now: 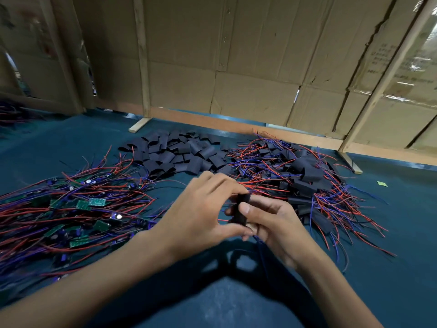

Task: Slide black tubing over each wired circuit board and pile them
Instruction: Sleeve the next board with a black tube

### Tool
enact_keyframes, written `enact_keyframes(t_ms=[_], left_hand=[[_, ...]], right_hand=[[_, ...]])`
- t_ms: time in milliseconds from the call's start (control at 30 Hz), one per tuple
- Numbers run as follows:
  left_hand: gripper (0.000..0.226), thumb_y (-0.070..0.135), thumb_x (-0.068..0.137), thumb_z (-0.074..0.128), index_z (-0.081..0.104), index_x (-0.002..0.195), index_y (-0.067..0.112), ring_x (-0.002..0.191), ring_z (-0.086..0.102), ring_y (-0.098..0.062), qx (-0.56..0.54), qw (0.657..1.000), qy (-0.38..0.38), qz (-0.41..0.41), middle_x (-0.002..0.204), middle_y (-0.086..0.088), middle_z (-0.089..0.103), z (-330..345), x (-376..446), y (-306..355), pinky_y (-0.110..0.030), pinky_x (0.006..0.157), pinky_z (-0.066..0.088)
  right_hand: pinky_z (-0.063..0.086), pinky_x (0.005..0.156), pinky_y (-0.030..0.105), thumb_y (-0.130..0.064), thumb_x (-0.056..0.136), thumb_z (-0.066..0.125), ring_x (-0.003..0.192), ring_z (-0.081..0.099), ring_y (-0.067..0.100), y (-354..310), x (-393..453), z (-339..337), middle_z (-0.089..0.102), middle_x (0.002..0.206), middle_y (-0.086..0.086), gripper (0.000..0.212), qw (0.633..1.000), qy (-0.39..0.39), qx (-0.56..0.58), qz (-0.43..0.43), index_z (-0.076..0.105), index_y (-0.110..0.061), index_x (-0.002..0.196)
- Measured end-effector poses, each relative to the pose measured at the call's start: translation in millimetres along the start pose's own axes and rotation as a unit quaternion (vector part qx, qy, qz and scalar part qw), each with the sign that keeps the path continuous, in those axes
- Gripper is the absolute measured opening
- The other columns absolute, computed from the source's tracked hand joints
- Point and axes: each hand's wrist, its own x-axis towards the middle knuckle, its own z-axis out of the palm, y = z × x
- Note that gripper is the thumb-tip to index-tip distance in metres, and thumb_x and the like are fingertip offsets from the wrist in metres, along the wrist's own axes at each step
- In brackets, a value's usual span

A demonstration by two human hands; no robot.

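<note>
Both hands meet at the centre above the blue table (236,304). My right hand (274,223) pinches a short piece of black tubing (241,210) between thumb and fingers, with red and blue wires trailing below it. My left hand (203,209) holds the same piece from the left, fingers curled over its top. The board inside is hidden. A heap of bare green circuit boards (92,204) with red and blue wires lies at the left. Loose black tubing pieces (179,152) are piled behind. Sleeved boards (307,178) lie heaped at the right.
Cardboard panels on wooden frames (236,67) wall off the back of the table. A wooden foot (139,125) rests at back left, another (353,164) at right. A small green scrap (382,183) lies far right. More wires (14,114) sit at the far left edge.
</note>
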Motion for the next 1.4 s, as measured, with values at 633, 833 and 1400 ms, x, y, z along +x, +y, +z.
enact_keyframes(t_ms=[633,833,1400], left_hand=[[0.007,0.042,0.086,0.075,0.073,0.090,0.038,0.072,0.057,0.007,0.171,0.843,-0.402,-0.314,0.079,0.023,0.064,-77.9,-19.0,-95.3,-0.013,0.060,0.041],[0.024,0.059,0.078,0.077,0.070,0.089,0.039,0.073,0.062,0.005,0.093,0.837,-0.431,-0.323,0.081,0.019,0.068,-81.4,-19.0,-105.1,-0.020,0.071,0.050],[0.028,0.058,0.065,0.076,0.057,0.077,0.041,0.080,0.053,0.002,0.217,0.834,-0.420,-0.286,0.086,0.018,0.057,-79.7,-46.2,-109.2,-0.017,0.066,0.044]], right_hand=[[0.048,0.049,0.023,-0.024,0.062,0.083,0.062,0.061,0.024,-6.5,4.5,-17.3,0.073,0.081,0.018,0.023,0.973,0.214,-0.049,-0.066,0.080,-0.007,0.077],[0.051,0.055,0.024,-0.027,0.066,0.084,0.068,0.065,0.020,-4.6,5.3,-18.5,0.075,0.087,0.017,0.025,0.979,0.191,-0.013,-0.077,0.080,-0.009,0.083],[0.058,0.067,0.030,-0.028,0.059,0.090,0.083,0.065,0.028,8.3,9.1,-12.9,0.071,0.108,0.029,0.037,0.985,0.165,-0.024,-0.036,0.080,-0.014,0.092]])
